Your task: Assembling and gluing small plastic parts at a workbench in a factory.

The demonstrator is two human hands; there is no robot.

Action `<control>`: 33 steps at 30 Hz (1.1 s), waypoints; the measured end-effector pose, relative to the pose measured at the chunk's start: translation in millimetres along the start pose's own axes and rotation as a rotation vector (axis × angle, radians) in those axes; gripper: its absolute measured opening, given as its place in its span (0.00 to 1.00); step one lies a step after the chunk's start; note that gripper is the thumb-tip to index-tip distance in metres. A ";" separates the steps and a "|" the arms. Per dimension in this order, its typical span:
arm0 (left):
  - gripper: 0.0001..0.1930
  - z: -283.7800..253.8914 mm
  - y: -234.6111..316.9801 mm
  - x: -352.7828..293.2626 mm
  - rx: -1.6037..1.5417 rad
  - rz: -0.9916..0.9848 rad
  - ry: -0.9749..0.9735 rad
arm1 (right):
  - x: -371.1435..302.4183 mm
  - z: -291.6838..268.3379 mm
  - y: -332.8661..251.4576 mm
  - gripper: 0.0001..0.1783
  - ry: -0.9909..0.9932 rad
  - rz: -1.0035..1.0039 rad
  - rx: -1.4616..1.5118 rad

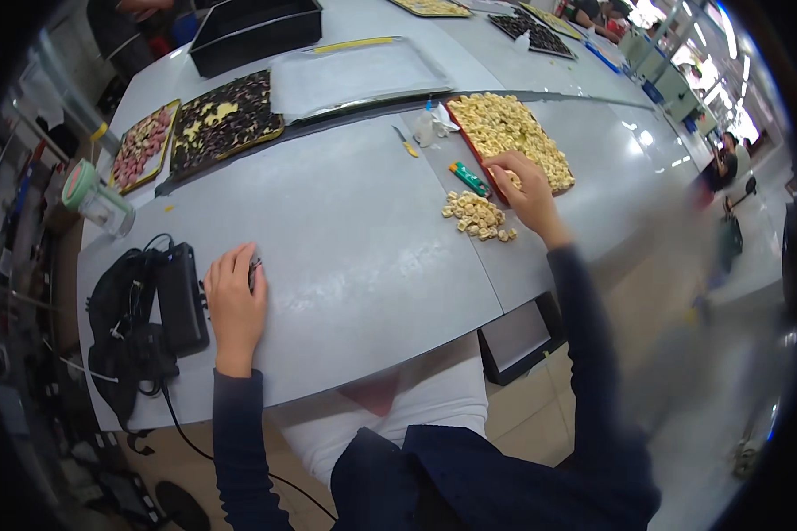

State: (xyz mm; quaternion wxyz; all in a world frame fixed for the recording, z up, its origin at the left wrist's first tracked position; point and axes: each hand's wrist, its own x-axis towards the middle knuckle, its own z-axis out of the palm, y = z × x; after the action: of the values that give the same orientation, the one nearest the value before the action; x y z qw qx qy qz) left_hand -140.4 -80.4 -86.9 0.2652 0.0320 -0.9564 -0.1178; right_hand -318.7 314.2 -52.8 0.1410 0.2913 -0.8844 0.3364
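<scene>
My right hand (526,193) is over the near left edge of a red tray (463,133), its fingers bent together. The tray is heaped with small pale, ring-like pieces (505,124); some show beside the fingertips, and what the fingers pinch is hidden. Just left of this hand, a loose pile of the same pieces (475,215) lies on the table, with a green lighter-like item (469,180) behind it. My left hand (236,296) rests on the table with curled fingers, and small dark bits (255,274) show beside its fingertips. What it holds is mostly hidden.
Beside my left hand lie a black box-shaped device (182,301) and cables. A green-lidded jar (102,203) stands farther left. Behind are a tray of dark pieces (226,124), a pinkish-filled tray (143,146), a white-lined tray (354,80), a black bin (255,35) and a yellow-handled knife (406,143).
</scene>
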 end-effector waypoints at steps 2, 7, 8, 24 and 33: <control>0.12 4.4 -0.5 1.6 0.020 0.017 -0.010 | 4.2 7.3 5.1 0.07 0.061 -0.085 -0.032; 0.05 4.7 -0.6 10.4 0.000 0.030 -0.030 | 21.9 23.9 -0.8 0.08 -0.034 -0.052 -0.082; 0.05 5.1 -0.5 11.5 0.006 0.034 -0.031 | 27.4 27.5 -1.6 0.10 -0.034 -0.018 -0.091; 0.07 10.2 0.4 23.0 -0.230 -0.121 -0.095 | 97.0 95.6 24.2 0.23 0.173 0.165 -0.037; 0.26 2.8 52.3 29.3 -0.453 0.020 -0.042 | 49.6 70.3 -92.3 0.12 -0.060 -0.193 0.348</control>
State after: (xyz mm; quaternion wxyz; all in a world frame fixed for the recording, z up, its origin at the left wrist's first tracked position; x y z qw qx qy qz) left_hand -167.0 -32.7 -61.9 0.2469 -0.0404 -0.9111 -0.3276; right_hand -305.4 190.0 -35.0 0.0939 0.4046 -0.7846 0.4604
